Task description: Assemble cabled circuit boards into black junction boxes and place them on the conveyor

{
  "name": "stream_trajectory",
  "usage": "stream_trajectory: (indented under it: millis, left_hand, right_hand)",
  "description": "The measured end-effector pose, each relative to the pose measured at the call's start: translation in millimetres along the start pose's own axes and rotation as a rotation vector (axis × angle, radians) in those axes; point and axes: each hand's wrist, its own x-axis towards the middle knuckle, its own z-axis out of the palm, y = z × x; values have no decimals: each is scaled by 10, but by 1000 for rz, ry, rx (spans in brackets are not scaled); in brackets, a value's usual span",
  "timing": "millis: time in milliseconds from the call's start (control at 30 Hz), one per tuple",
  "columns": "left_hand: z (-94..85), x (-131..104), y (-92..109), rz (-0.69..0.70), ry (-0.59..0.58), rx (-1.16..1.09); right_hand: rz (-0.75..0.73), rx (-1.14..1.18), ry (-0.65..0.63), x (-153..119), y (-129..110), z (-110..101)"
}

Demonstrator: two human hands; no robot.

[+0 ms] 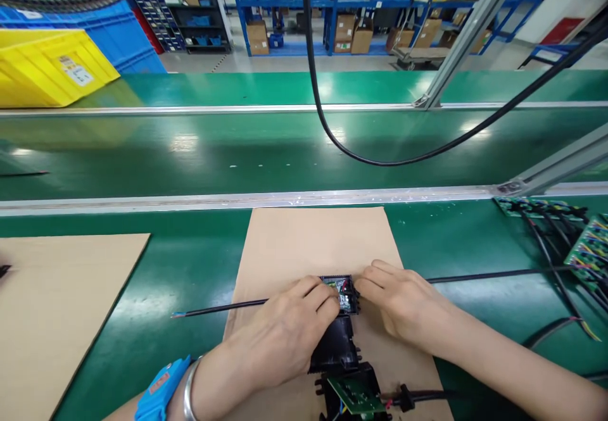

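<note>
My left hand (294,326) is closed over the left side of a small open black plastic housing (348,307), its fingers curled at the housing's edge. Part of a circuit board (342,287) with a red wire shows inside. My right hand (403,307) pinches at the housing's right edge, where a black cable (489,275) runs out from behind it; the fingertips partly hide the grip. Left of my left hand sticks out a black cable end (218,309) with bare coloured wires. Below lie another black housing part (332,345) and a housing with a green circuit board (358,397).
Cardboard (318,237) lies under the work on the green bench (190,269), with another sheet (61,294) at left. Wired circuit boards (591,244) and cables sit at right. A black cable (380,163) hangs ahead. A yellow bin (52,69) stands at far left.
</note>
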Motion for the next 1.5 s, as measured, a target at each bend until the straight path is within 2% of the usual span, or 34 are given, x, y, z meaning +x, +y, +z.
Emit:
stream_trajectory:
  millis: [133,233,333,400,567,667,833,967,1067,1133,1200,1267,1367,1500]
  left_hand:
    - [-1,26,23,-25,-8,1]
    - [-1,101,79,-73,-34,18]
    - [-19,182,137,-97,-78,73]
    - [-27,198,149,-82,-87,105]
    - [2,105,80,-55,-39,94]
    - [14,71,79,-50,-51,98]
    - [19,147,211,-120,-75,186]
    - [-6,152,213,-135,-22,145]
    - [-73,-1,77,-122,131,23]
    - [-104,-165,-53,-180,227,-1]
    - [-108,-310,-196,-281,248,36]
    - [-115,-357,-357,-366,224,82]
    - [-251,-139,-676,-450,263,130]
    - [-647,524,-1209,-536,393,186]
  right_hand:
    - [-37,-123,-18,60,-57,-23]
    - [-60,-187,-94,127,-103,-29]
    - [-23,-178,-131,141,-104,-9]
    - [19,-126,-103,95,-74,15]
    - [74,137,91,-95,42,104]
    - [78,271,161,-128,73,165]
    - [2,242,173,-81,71,218]
    - [10,219,152,-103,111,184]
    - [43,228,147,-186,144,141]
    - [68,205,145,-251,151,138]
    - [64,170,160,-280,163,145]
    - [36,124,199,-219,218,113]
    - [62,9,256,113,467,-98]
    - [176,-58,282,818,1001,-564]
